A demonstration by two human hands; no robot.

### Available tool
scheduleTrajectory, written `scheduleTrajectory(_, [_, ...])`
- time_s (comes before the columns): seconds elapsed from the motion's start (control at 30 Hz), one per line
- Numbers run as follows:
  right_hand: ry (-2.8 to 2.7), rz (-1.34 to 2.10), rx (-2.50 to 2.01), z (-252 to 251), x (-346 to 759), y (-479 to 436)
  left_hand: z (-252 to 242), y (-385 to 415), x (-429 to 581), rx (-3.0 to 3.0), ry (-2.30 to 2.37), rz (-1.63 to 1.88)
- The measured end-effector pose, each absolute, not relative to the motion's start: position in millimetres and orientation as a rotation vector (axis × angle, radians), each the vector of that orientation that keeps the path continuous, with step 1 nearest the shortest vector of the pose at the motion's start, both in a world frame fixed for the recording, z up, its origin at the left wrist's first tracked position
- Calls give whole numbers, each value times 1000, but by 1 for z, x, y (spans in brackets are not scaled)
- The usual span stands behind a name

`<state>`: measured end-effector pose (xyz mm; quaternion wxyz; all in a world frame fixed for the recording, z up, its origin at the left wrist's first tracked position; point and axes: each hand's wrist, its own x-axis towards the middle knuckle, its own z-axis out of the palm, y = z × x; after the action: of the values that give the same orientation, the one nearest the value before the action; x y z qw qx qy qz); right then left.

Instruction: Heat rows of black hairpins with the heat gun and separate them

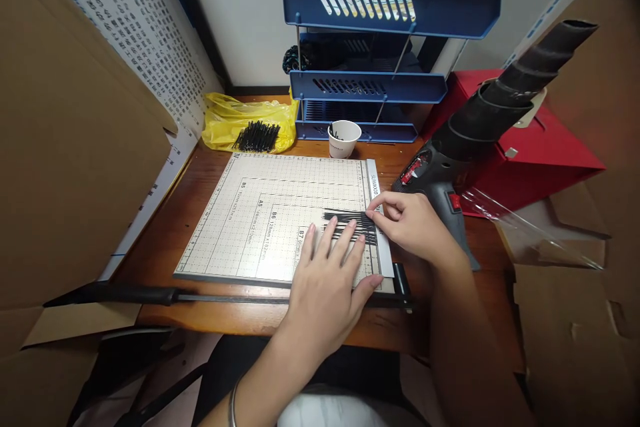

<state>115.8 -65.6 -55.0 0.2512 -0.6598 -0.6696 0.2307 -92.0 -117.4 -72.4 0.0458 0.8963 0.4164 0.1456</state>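
Observation:
Several thin black sticks (345,216) lie side by side on the gridded board of a paper trimmer (215,227), their right ends against its metal edge strip (380,240). My left hand (330,273) lies over them with fingers spread, the fingertips resting on the sticks. At the strip, my right hand (413,223) has thumb and forefinger pinched together at the right end of the upper sticks. What sits in that pinch is too small to make out. The trimmer's long blade arm (225,297) runs along the near side of the board.
A yellow plastic bag (220,123) with a pile of short black pieces (257,137) lies behind the board. Nearby stand a white paper cup (344,140), a blue tiered rack (367,87), a black blower (450,160) and a red box (540,160). Cardboard (60,127) walls the left side.

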Motion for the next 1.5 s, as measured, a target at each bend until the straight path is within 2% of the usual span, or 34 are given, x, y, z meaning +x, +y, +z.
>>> scheduleTrajectory(0.7, [-1600,432,-1700,-62,114,-63,-73,-119,-90,2770,1289,474])
scheduleTrajectory(1.03, [-1588,430,-1682,-61,111,-62,-63,-82,-65,2747,1247,355])
scheduleTrajectory(1.5, [-1573,449,-1686,-66,113,-60,-64,-96,-58,2690,1328,392])
